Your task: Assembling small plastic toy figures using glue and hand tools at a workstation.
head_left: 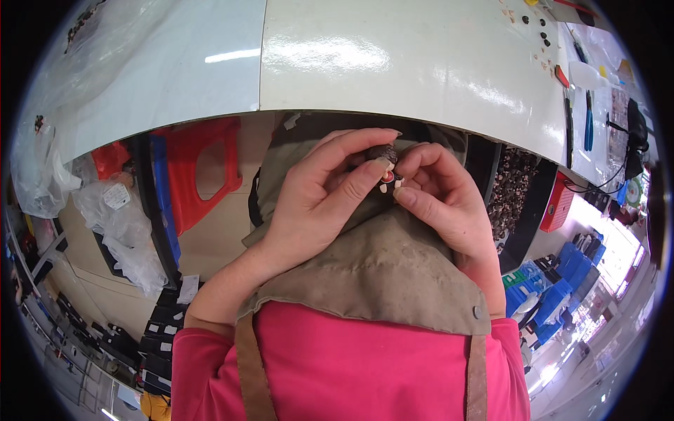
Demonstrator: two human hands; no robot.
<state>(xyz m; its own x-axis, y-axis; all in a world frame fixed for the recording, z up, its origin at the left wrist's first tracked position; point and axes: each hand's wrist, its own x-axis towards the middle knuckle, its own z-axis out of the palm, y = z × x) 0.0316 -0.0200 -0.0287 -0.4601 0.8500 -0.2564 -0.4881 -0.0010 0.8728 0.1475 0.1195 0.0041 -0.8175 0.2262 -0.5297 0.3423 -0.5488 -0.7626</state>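
White worktop (365, 63): glossy and seamed, spanning the space in front of me. Its right end carries the tools, presumably for reach without crowding the middle.
Olive-brown apron (379, 281): covers my front over the pink shirt (379, 365) and spreads beneath the work. I take it as a guard for clothing.
Red plastic frame (203, 168): stands at my left, beyond the worktop's near edge, apparently stowed aside.
Black tray (538, 203): at my right side, holding a heap of brown and pale pieces (516, 182). Its walls evidently contain them; its position suits a short reach.
Left hand (319, 186): thumb and bent fingers pinch the small figure (387, 167). I judge this the steadying grip.
Right hand (449, 200): fingers curled, thumb and forefinger drawn near each other at the figure's lower right edge. Whether they grip or merely touch it, I cannot tell.
Blue-handled tool (589, 123): lies on the worktop, well apart from both hands.
Small figure: dark-topped, red and pale below, between my hands above the apron. I hold it close, likely to see fine detail.
Dark bits (543, 33): scattered at the worktop's far right; reason not evident.
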